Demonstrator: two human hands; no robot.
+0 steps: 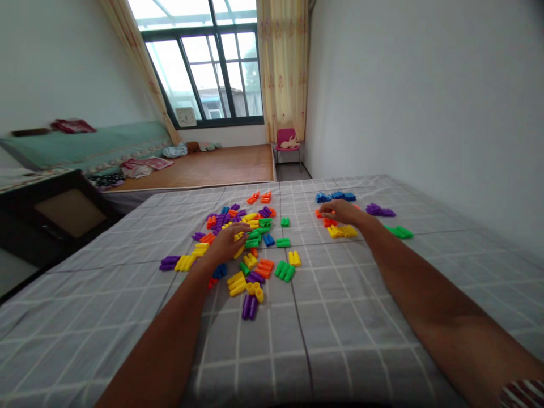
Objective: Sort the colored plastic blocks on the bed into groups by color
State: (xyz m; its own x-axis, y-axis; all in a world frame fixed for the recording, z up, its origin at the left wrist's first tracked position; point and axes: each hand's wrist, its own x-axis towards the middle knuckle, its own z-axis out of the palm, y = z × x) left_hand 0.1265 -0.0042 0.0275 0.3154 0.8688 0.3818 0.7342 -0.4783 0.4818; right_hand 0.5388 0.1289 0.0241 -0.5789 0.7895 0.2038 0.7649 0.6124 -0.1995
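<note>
My left hand (230,243) reaches over a mixed pile of small plastic tube-shaped building pieces, its fingers stretched out and slightly bent. Under and beside its fingertips lie yellow pieces (251,217) and green pieces (253,239). To the right, my right hand (339,210) is bent down with its fingers closed around an orange piece (318,213) at a group of orange pieces (329,222). The hand hides part of this group. Yellow pieces (342,231) lie just in front of it, and blue pieces (335,196) lie behind it.
On the checked grey bedsheet (340,317), purple pieces (380,211) and green pieces (398,232) form groups at the right. Two orange pieces (266,196) lie behind the pile; purple ones (250,307) lie in front. A white wall (425,102) borders the right side.
</note>
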